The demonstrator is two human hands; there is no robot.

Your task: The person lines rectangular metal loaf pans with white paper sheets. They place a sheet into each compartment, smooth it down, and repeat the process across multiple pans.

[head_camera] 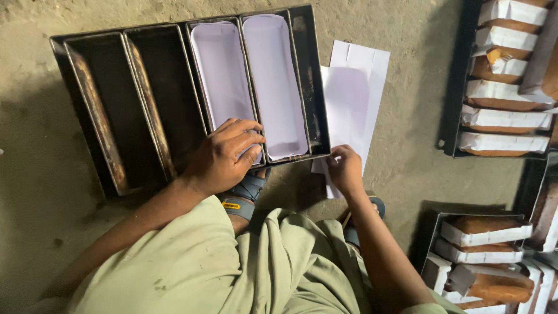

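You are crouching over a four-slot loaf tin (174,99) lying on the concrete floor (407,35), and everything here is placed from that tin. Your left hand (224,156) is resting on the tin's near edge, fingers spread loosely and curling over the near end of the white paper liner (222,72) in the third slot from the left — pressing it down rather than pinching it. A second paper liner (274,81) is sitting in the slot just to the right of that one; the two left slots are showing bare dark metal. Your right hand (344,168) is lying just off the tin's near right corner, fingers drawn together on the bottom edge of a stack of loose white paper sheets (351,99) spread on the floor beside the tin's right wall — whether it is gripping a sheet, you cannot tell. Well to the right of the tin, trays of paper-wrapped brown loaves (503,87) are standing, with more loaves (485,256) nearer to you
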